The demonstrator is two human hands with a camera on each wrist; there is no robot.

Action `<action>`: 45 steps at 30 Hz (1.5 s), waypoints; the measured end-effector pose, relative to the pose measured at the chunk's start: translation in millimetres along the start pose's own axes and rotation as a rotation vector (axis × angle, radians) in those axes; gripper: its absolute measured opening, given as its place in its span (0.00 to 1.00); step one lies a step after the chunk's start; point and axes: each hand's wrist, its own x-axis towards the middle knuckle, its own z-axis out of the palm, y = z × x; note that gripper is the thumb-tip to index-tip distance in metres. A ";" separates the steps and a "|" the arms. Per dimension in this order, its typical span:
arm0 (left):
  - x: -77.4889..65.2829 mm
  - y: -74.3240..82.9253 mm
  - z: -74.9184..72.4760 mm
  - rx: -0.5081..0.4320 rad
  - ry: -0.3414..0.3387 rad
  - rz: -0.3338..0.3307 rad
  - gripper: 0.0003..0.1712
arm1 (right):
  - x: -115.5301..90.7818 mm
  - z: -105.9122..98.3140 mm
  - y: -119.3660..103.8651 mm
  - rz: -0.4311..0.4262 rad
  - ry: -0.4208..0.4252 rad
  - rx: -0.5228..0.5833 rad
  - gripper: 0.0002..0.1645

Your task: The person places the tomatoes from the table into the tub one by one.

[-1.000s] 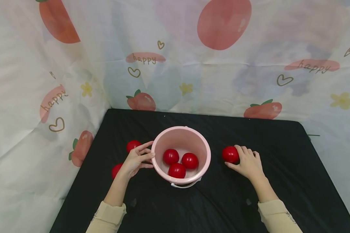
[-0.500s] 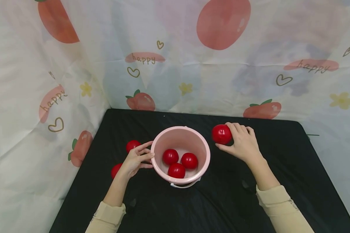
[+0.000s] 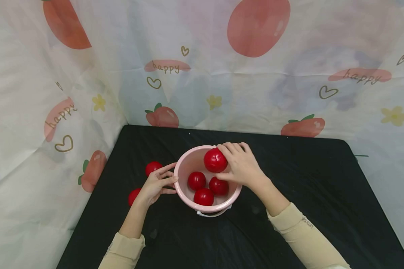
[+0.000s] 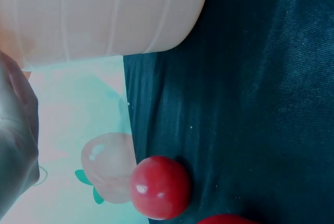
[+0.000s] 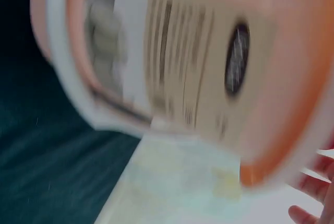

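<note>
A pink bucket (image 3: 188, 203) stands at mid-table with three glossy red balls (image 3: 196, 181) at its bottom. My left hand (image 3: 153, 186) holds the bucket's left side, thumb on the rim and the other fingers against the outer wall. Over the bucket's opening, my right hand (image 3: 244, 166) grips another red ball (image 3: 215, 160) between thumb and fingers, above those inside. In the right wrist view the bucket's labelled wall (image 5: 209, 67) is blurred, and fingers show at the lower right edge.
Left of the bucket, two more red balls lie on the black tablecloth (image 3: 289, 231): a farther ball (image 3: 153, 168) and a nearer ball (image 3: 133, 197), partly behind the left wrist. A white handle (image 3: 214, 214) hangs at the bucket's front. A patterned curtain (image 3: 256, 97) borders the table.
My right hand has lifted a red ball off the table at the right and carried it left over the bucket. The left hand and bucket have kept their place.
</note>
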 end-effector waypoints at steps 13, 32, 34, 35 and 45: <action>0.2 -0.6 0.2 0.001 0.001 0.002 0.32 | 16.5 41.4 -38.3 -0.168 -0.218 -0.060 0.50; -0.8 0.1 1.1 0.022 0.011 0.000 0.32 | 17.8 59.5 -54.0 -0.336 -0.406 -0.278 0.49; -0.8 0.0 1.0 0.026 0.010 0.002 0.32 | 17.8 59.6 -55.2 -0.347 -0.415 -0.289 0.49; -0.8 0.0 1.0 0.026 0.009 0.002 0.32 | 17.6 59.3 -55.7 -0.350 -0.416 -0.290 0.49; -1.0 0.1 1.8 0.030 0.011 0.003 0.32 | 17.2 59.3 -57.1 -0.333 -0.440 -0.274 0.49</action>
